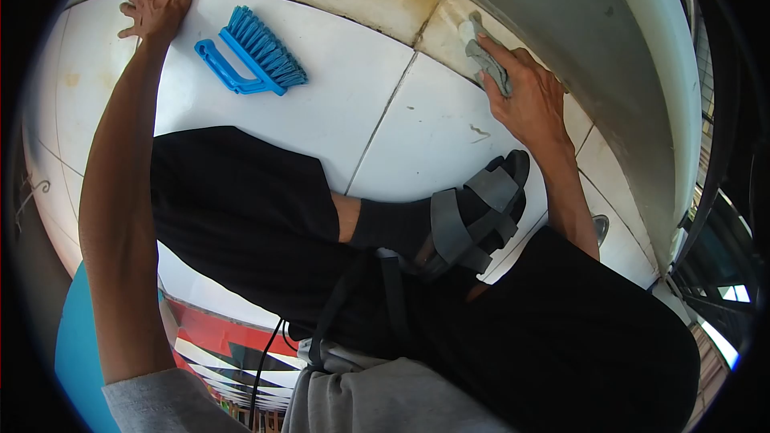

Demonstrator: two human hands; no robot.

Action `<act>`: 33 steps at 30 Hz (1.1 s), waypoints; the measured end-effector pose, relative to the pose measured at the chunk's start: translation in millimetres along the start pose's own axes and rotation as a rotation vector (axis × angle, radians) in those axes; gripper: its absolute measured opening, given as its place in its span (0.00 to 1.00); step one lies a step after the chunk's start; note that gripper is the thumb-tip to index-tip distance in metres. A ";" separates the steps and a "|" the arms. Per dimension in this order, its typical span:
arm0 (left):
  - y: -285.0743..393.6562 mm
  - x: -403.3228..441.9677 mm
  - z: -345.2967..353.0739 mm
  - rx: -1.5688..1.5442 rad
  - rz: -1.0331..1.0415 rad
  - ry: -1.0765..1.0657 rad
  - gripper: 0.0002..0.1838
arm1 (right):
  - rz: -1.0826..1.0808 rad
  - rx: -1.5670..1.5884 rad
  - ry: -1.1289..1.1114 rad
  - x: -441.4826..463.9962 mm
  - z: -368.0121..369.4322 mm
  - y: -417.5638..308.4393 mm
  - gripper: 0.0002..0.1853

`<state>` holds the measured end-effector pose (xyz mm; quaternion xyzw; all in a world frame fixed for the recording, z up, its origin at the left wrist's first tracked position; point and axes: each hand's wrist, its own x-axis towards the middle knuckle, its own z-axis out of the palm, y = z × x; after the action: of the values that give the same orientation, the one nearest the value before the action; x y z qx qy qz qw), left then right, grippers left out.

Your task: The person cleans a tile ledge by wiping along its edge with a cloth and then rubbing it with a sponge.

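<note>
My left hand (159,6) leans with spread fingers at the upper left, where the white floor tiles meet the stained tile border. My right hand (525,92) is closed around a grey cloth (491,64), which touches the yellowish border tile (449,32) at the foot of the wall. Between my hands, nearer the left one, a blue scrub brush (253,52) lies on the white tile (321,112), its bristles toward the upper right. Neither hand touches the brush.
A grey wall (585,24) curves along the upper right. My sandalled foot (473,216) and black-clad legs (249,184) cover the middle of the floor. A red, black and white patterned surface (233,353) shows at the lower left, beside a teal object (80,353).
</note>
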<state>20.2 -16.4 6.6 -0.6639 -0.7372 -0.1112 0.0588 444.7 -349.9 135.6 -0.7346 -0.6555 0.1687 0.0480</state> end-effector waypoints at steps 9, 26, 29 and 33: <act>1.2 -3.3 -1.3 -0.003 -0.001 0.007 0.51 | -0.059 -0.115 0.123 37.8 19.0 -0.7 0.25; 4.5 -2.3 -0.2 -0.015 -0.015 0.029 0.50 | -0.047 -0.117 0.018 18.8 8.3 -2.1 0.26; 1.3 -1.9 -0.4 0.015 0.014 0.016 0.51 | 0.041 -0.102 -0.105 -15.6 1.5 3.7 0.27; 2.3 -2.0 -3.8 0.005 0.018 0.011 0.50 | 0.056 -0.103 -0.110 3.0 5.3 0.2 0.28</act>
<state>22.5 -19.1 10.0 -0.6698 -0.7310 -0.1125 0.0657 443.4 -347.8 130.0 -0.7436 -0.6443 0.1763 -0.0307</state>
